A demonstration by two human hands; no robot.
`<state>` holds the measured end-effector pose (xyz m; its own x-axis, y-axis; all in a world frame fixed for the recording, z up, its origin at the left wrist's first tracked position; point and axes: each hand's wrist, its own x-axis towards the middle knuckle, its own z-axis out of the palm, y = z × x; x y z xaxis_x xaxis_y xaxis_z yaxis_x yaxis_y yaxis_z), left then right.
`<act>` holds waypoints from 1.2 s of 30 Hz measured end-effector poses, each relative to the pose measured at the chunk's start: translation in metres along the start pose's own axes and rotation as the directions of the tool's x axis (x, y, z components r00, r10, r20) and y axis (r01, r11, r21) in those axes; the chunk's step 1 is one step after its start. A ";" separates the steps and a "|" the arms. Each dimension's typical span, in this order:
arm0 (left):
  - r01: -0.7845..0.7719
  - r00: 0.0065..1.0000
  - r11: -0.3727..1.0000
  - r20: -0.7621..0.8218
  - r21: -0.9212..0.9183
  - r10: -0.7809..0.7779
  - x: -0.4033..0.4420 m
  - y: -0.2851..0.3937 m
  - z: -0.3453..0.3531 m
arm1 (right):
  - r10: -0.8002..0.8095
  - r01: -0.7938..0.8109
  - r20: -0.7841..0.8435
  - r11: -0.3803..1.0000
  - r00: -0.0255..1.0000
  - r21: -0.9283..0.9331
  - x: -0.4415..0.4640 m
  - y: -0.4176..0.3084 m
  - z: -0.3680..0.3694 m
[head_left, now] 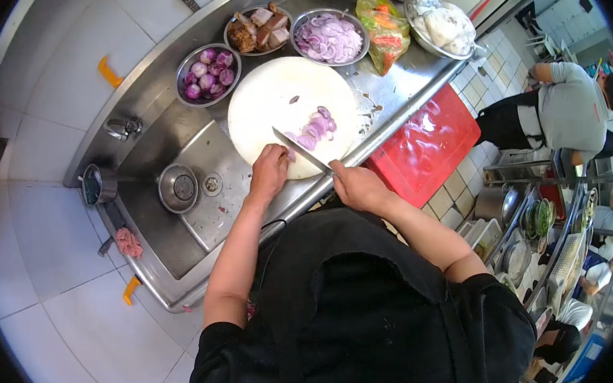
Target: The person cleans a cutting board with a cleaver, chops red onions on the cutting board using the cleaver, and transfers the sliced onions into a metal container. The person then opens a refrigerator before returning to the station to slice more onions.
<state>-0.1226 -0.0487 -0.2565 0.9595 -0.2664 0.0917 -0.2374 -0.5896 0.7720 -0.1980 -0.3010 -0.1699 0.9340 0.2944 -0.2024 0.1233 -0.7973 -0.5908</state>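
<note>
My right hand (361, 186) grips the handle of a knife (302, 150), whose blade slants across the near part of a round white cutting board (263, 101). Close to the left side of the blade is my left hand (270, 171), its fingers bent and pressed on a small piece of red onion, mostly hidden under the fingertips. Sliced red onion (316, 128) lies in a loose row to the right of the blade. A small dark scrap (294, 99) rests farther up the board.
Behind the board stand bowls of peeled red onions (209, 73), meat chunks (259, 29) and sliced onion (329, 37). A bag of carrots (385, 33) sits right of them. The sink (187, 233) is left; a red lid-like panel (429, 146) is right. A person (570, 106) stands beyond.
</note>
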 end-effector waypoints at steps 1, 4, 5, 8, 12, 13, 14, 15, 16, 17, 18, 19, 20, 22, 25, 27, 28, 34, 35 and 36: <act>0.000 1.000 1.000 0.005 0.000 0.000 0.000 -0.002 0.002 | -0.001 0.001 0.027 1.000 1.000 -0.018 0.000 -0.001 0.000; -0.063 0.996 0.997 -0.060 0.054 0.066 -0.002 -0.007 0.007 | -0.004 0.006 0.058 0.999 0.998 -0.040 -0.003 -0.012 -0.007; -0.072 0.995 0.995 -0.070 0.065 0.076 -0.002 -0.010 0.008 | -0.013 0.016 0.059 0.999 0.998 -0.049 -0.003 -0.014 -0.010; -0.073 0.994 0.996 -0.077 0.060 0.077 -0.001 -0.007 0.006 | -0.049 0.056 0.092 0.996 0.995 -0.074 -0.002 -0.003 -0.002; -0.080 0.995 0.995 -0.060 0.057 0.083 0.000 -0.008 0.005 | -0.014 0.025 0.109 0.994 0.994 -0.102 0.010 0.005 0.004; -0.079 0.995 0.995 -0.063 0.057 0.082 0.002 -0.009 0.005 | -0.021 0.033 0.108 0.993 0.994 -0.116 0.010 -0.004 -0.002; -0.088 0.993 0.993 -0.068 0.074 0.093 0.000 -0.011 0.006 | -0.021 0.035 0.108 0.992 0.994 -0.125 0.006 -0.010 -0.003; -0.098 0.992 0.991 -0.074 0.090 0.105 -0.001 -0.011 0.006 | -0.018 0.032 0.111 0.992 0.994 -0.124 0.005 -0.007 0.003; -0.097 0.992 0.992 -0.074 0.087 0.103 -0.002 -0.011 0.007 | 0.019 -0.001 0.133 0.991 0.991 -0.134 0.006 -0.002 0.010; -0.098 0.992 0.993 -0.077 0.068 0.103 -0.003 -0.011 0.007 | 0.054 -0.031 0.152 0.989 0.987 -0.146 0.006 0.002 0.014; -0.100 0.991 0.994 -0.080 0.051 0.104 -0.002 -0.010 0.006 | 0.052 -0.030 0.149 0.988 0.987 -0.149 0.006 0.000 0.011; -0.101 0.990 0.994 -0.091 0.051 0.105 0.002 -0.010 0.005 | 0.033 -0.012 0.140 0.989 0.990 -0.148 0.008 -0.001 0.005; -0.109 0.990 0.992 -0.088 0.057 0.113 0.001 -0.011 0.005 | 0.019 0.001 0.135 0.990 0.991 -0.142 0.007 -0.003 0.003; -0.113 0.990 0.992 -0.081 0.061 0.118 -0.003 -0.012 0.005 | 0.011 0.007 0.129 0.990 0.992 -0.138 0.004 0.002 0.011; -0.119 0.988 0.992 -0.094 0.044 0.123 -0.001 -0.011 0.005 | 0.014 0.004 0.123 0.990 0.992 -0.144 0.002 0.002 0.011; -0.119 0.987 0.990 -0.097 0.071 0.125 -0.003 -0.012 0.006 | 0.021 0.000 0.137 0.989 0.990 -0.146 0.003 0.001 0.011; -0.115 0.988 0.991 -0.094 0.071 0.122 -0.005 -0.013 0.006 | 0.021 -0.007 0.124 0.994 0.992 -0.113 0.001 -0.001 0.012; -0.126 0.988 0.989 -0.085 0.074 0.132 -0.008 -0.020 0.019 | 0.062 -0.054 0.084 0.994 0.994 -0.098 0.004 0.003 0.012; -0.138 0.982 0.986 -0.116 0.092 0.148 -0.006 -0.022 0.025 | 0.086 -0.081 0.046 0.992 0.995 -0.100 0.002 0.002 0.008; -0.148 0.975 0.983 -0.149 0.109 0.164 -0.003 -0.020 0.029 | 0.087 -0.083 0.043 0.991 0.995 -0.101 0.001 0.000 0.001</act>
<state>-0.1249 -0.0577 -0.2903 0.9193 -0.2430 0.3094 -0.3924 -0.6234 0.6763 -0.1971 -0.3000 -0.1712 0.9259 0.2460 -0.2867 0.0791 -0.8682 -0.4898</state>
